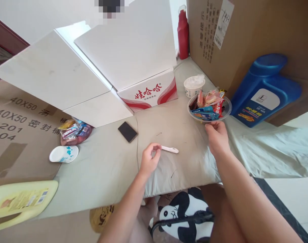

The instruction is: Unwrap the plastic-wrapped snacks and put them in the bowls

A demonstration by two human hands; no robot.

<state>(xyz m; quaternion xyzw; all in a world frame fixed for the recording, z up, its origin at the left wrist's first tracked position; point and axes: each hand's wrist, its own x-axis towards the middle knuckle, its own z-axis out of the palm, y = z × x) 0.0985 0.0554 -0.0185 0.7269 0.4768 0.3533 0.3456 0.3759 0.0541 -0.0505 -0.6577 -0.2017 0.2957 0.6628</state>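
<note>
My left hand point(150, 158) pinches one end of a slim pale pink stick-like tool point(171, 149) with a small dark slot near its far end. Its exact kind I cannot make out. It points right, just over the cloth-covered table point(191, 162). At the right, my right hand point(218, 137) grips the near rim of a clear plastic bowl point(223, 117). Several packaged snacks point(206, 106) in red, blue and pink wrappers fill that bowl. Directly behind it stands a paper cup point(193, 88) with white crumpled material on top.
A black phone point(128, 131) lies left of centre, beside white boxes point(148, 94). Around the edges are a blue bottle point(263, 91), a red bottle point(183, 35), a large carton point(234, 64), a tipped paper cup point(64, 154), bagged snacks point(75, 133) and a yellow jug point(24, 202).
</note>
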